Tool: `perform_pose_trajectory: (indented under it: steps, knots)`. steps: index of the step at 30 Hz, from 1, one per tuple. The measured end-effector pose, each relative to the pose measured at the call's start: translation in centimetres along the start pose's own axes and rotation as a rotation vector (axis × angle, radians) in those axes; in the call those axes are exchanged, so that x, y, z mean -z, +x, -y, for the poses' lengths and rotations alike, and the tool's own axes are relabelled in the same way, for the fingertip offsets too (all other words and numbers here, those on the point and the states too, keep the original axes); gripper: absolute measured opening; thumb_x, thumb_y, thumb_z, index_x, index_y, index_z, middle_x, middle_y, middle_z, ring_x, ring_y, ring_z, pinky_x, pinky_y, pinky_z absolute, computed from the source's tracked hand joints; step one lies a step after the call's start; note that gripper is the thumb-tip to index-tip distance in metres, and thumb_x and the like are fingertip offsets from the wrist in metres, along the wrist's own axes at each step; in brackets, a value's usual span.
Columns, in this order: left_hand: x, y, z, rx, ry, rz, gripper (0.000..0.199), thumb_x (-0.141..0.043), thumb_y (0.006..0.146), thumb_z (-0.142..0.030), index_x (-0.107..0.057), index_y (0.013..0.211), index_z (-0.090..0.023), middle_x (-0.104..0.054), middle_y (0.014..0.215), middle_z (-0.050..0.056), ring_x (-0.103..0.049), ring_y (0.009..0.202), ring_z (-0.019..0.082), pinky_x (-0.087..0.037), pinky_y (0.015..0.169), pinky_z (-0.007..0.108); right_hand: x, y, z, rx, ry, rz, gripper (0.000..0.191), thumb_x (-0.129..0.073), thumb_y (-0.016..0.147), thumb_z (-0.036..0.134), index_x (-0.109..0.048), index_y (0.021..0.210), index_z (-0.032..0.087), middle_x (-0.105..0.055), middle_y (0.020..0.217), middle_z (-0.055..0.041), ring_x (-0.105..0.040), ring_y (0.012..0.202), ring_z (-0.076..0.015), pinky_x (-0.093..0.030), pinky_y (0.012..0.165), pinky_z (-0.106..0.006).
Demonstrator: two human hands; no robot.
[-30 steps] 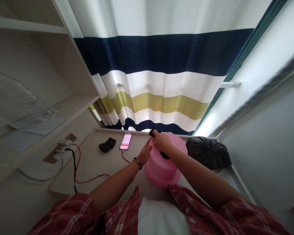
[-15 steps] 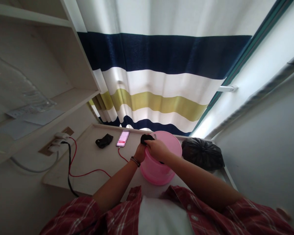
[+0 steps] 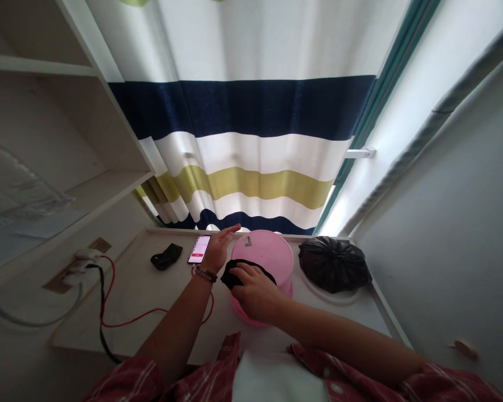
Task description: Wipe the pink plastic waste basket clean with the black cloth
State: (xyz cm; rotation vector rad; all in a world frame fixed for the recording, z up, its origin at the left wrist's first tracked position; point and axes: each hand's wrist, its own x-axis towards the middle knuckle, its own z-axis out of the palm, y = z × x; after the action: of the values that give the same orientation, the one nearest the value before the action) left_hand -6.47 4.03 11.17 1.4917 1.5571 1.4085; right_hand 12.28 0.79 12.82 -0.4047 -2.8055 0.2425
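A black sock-like cloth (image 3: 263,269) lies spread over the near left part of a pink round tub's lid (image 3: 272,245). My right hand (image 3: 254,290) is on top of it with bent fingers, gripping the cloth and covering much of it. My left hand (image 3: 217,250) is raised just left of the lid, empty, its fingers stretched out and apart from the cloth. A dark beaded bracelet circles that wrist. Further left on the desk lies a small folded black cloth bundle (image 3: 166,257).
A lit phone (image 3: 199,249) on a red cable (image 3: 136,318) lies beside my left hand. A tied black plastic bag (image 3: 334,263) stands right of the tub. Plugs (image 3: 84,262) fill the left wall socket, under a shelf (image 3: 109,192). A striped curtain (image 3: 243,106) hangs behind.
Both hands were together on the bunched black cloth over the tub. My left hand has let go and moved left; the cloth now lies spread under my right hand. The view has shifted slightly.
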Motion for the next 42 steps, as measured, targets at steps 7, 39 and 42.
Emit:
perform_pose_trajectory:
  steps: [7, 39, 42]
  knots:
    - [-3.0, 2.1, -0.7, -0.094, 0.255, 0.275, 0.042, -0.054, 0.078, -0.040, -0.060, 0.117, -0.023, -0.048, 0.136, 0.003, -0.039, 0.130, 0.022, -0.020, 0.116, 0.040, -0.9, -1.9, 0.6, -0.078, -0.014, -0.044, 0.061, -0.045, 0.085, 0.021, -0.027, 0.143, 0.014, -0.034, 0.145, -0.0117, -0.025, 0.134, -0.0278, -0.021, 0.108, -0.050]
    - [-2.4, 2.7, 2.6, 0.229, -0.016, 0.322, 0.075, -0.067, 0.068, -0.043, -0.039, 0.135, -0.022, -0.051, 0.130, 0.009, -0.054, 0.111, 0.026, -0.044, 0.097, 0.042, 1.7, -10.4, -1.9, -0.330, 0.006, -0.117, 0.051, -0.042, 0.084, 0.012, -0.046, 0.134, 0.018, -0.043, 0.140, -0.0086, -0.033, 0.132, -0.0244, -0.028, 0.109, -0.047]
    - [-2.4, 2.5, 2.7, 0.256, -0.084, 0.303, 0.078, -0.069, 0.068, -0.041, -0.037, 0.136, -0.022, -0.048, 0.134, 0.010, -0.054, 0.112, 0.026, -0.044, 0.096, 0.041, 1.9, -10.6, -2.8, -0.399, -0.013, -0.127, 0.053, -0.042, 0.082, 0.009, -0.045, 0.135, 0.015, -0.042, 0.140, -0.0112, -0.033, 0.132, -0.0242, -0.030, 0.109, -0.044]
